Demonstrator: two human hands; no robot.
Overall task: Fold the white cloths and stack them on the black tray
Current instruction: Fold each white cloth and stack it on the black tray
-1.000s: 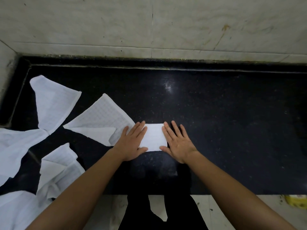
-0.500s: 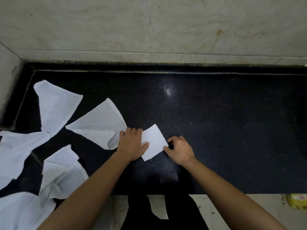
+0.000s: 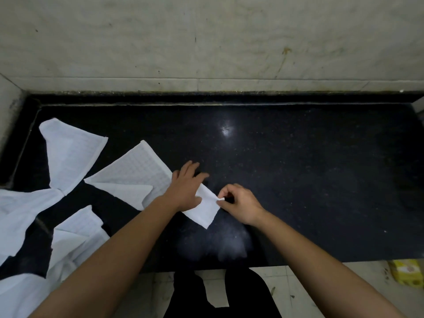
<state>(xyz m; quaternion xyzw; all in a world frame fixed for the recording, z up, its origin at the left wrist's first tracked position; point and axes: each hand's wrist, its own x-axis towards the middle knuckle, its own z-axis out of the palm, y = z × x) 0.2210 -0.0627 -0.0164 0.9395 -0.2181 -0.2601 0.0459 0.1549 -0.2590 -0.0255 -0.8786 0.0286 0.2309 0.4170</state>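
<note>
Head camera: a second ago both my palms lay flat on the folded cloth (image 3: 204,208), which sat square to the front edge of the black surface (image 3: 298,180). Now the cloth is turned on a slant near the middle of that front edge. My right hand (image 3: 238,204) has curled up, and its thumb and forefinger pinch the cloth's right corner, which looks slightly raised. My left hand (image 3: 187,190) keeps its fingers straight, pressing the cloth's left end, with the fingertips reaching past it onto the bare surface. I judge the smoothing is done, and this piece is either getting one more fold or being picked up for stacking. Four loose cloths (image 3: 137,173) lie unfolded toward the left edge, so most of the job remains. I can't make out a separate black tray; whether the dark surface itself serves as one, I can't tell. My left palm hides the cloth's far end, the cloths at the left edge are cut off by the frame, and the yellow box (image 3: 405,273) on the floor is only partly in view.
</note>
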